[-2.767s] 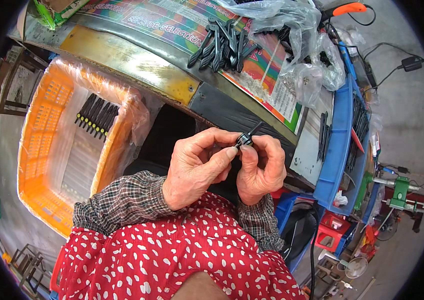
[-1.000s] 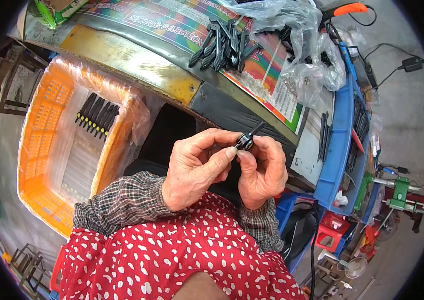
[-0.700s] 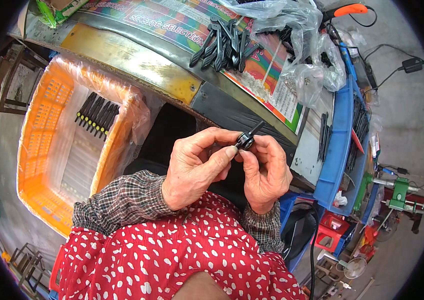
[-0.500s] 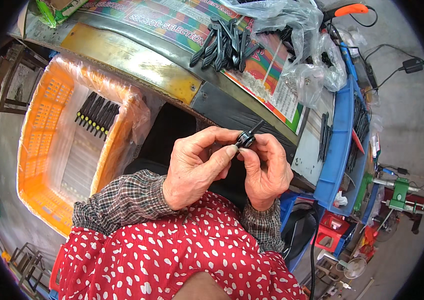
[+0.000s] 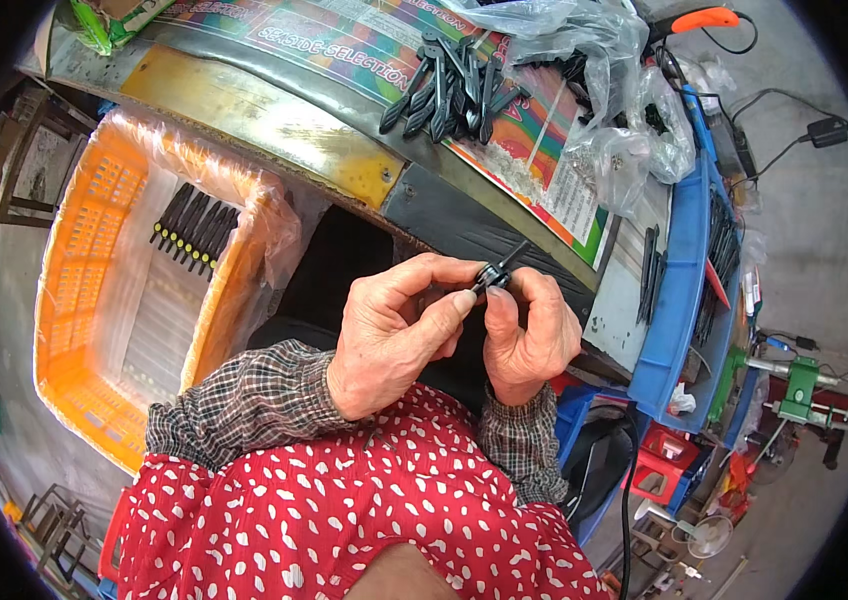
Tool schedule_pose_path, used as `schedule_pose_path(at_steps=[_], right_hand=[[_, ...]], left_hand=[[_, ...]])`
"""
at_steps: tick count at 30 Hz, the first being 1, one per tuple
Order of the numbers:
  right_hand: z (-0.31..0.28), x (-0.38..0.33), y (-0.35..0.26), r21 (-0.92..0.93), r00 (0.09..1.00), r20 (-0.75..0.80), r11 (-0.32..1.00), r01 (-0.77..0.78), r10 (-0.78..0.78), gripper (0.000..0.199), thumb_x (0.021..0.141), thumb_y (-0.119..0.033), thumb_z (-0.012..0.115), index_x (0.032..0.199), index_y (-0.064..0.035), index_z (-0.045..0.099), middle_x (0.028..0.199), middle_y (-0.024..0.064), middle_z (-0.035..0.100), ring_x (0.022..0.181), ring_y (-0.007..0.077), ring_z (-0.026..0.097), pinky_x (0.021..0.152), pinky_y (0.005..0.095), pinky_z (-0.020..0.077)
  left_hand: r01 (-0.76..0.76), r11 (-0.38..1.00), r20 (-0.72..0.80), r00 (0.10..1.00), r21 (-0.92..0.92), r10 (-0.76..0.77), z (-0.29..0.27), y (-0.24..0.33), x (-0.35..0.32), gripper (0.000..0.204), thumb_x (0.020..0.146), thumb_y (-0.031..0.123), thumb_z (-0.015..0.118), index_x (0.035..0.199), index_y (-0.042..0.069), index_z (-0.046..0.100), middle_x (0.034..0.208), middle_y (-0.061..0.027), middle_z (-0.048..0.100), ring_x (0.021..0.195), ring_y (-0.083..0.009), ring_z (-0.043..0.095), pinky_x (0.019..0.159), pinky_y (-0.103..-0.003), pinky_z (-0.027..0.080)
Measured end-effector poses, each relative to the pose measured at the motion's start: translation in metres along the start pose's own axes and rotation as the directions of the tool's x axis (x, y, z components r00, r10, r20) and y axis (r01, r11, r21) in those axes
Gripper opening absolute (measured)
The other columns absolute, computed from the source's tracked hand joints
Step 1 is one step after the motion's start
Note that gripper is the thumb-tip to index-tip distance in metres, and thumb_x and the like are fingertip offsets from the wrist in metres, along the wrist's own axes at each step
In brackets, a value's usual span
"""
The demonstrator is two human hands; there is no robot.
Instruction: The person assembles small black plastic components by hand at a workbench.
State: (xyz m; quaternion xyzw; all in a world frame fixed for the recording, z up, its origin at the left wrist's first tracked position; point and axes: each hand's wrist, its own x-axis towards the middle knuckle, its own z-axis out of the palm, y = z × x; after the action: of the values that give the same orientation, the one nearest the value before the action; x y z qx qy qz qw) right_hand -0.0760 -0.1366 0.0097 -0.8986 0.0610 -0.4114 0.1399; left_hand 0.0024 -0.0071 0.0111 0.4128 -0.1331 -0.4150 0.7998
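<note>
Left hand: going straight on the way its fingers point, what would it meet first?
The small black part, pinched at the fingertips of the left hand; just past it, probably fingers of the right hand, though depth is hard to judge.

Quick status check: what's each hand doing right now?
Left hand: closed, pinching a small black part between thumb and forefinger.
Right hand: curled, fingers at the same part; whether it grips cannot be told.

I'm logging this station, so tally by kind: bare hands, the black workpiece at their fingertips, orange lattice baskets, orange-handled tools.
Bare hands: 2, left hand and right hand
Black workpiece: 1
Orange lattice basket: 1
Orange-handled tool: 1
Total: 5
</note>
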Motion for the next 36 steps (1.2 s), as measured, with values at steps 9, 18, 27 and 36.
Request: schedule_pose_path(at_steps=[9, 18, 27, 36], right_hand=[[0.005, -0.005, -0.008, 0.032, 0.993, -0.056, 0.994, -0.102, 0.104, 0.03, 0.081, -0.022, 0.072, 0.091, 0.0009, 0.055, 0.063, 0.0055, 0.052, 0.048, 0.0164, 0.048, 0.044, 0.0281, 0.0395], [0.004, -0.006, -0.011, 0.166, 0.987, -0.098, 0.98, -0.112, 0.13, 0.031, 0.077, -0.014, 0.076, 0.096, -0.0006, 0.055, 0.073, 0.0078, 0.057, 0.051, 0.0147, 0.053, 0.046, 0.0261, 0.0431], [-0.007, -0.011, -0.017, 0.353, 0.952, 0.041, 0.886, -0.299, 0.305, 0.036, 0.076, -0.005, 0.075, 0.104, 0.0045, 0.055, 0.078, 0.0099, 0.061, 0.059, 0.0136, 0.06, 0.052, 0.024, 0.0496], [-0.01, -0.009, -0.013, 0.306, 0.945, 0.082, 0.895, -0.325, 0.316, 0.032, 0.077, -0.008, 0.074, 0.1, 0.005, 0.057, 0.077, 0.0097, 0.062, 0.06, 0.0138, 0.062, 0.053, 0.0246, 0.0503]], left_hand=[[-0.002, 1.0, 0.022, 1.0, 0.015, 0.002, 0.0, 0.002, -0.001, 0.02, 0.09, 0.0, 0.055, 0.11, -0.002, 0.06, 0.08, -0.0025, 0.059, 0.058, -0.0039, 0.05, 0.047, -0.017, 0.037], [0.012, 1.0, 0.033, 0.999, -0.003, -0.012, 0.0, 0.0, -0.002, 0.021, 0.09, 0.001, 0.055, 0.11, -0.001, 0.059, 0.079, -0.0021, 0.059, 0.058, -0.0039, 0.05, 0.047, -0.016, 0.037], [0.0, 1.0, 0.051, 0.999, 0.02, -0.001, -0.002, 0.001, -0.004, 0.022, 0.091, 0.001, 0.054, 0.113, -0.001, 0.058, 0.085, -0.0047, 0.061, 0.059, -0.0053, 0.051, 0.046, -0.017, 0.035], [0.003, 1.0, 0.046, 0.999, 0.012, -0.004, -0.002, 0.0, -0.003, 0.022, 0.091, 0.0, 0.054, 0.112, -0.001, 0.058, 0.084, -0.0038, 0.06, 0.06, -0.0052, 0.05, 0.047, -0.017, 0.035]])
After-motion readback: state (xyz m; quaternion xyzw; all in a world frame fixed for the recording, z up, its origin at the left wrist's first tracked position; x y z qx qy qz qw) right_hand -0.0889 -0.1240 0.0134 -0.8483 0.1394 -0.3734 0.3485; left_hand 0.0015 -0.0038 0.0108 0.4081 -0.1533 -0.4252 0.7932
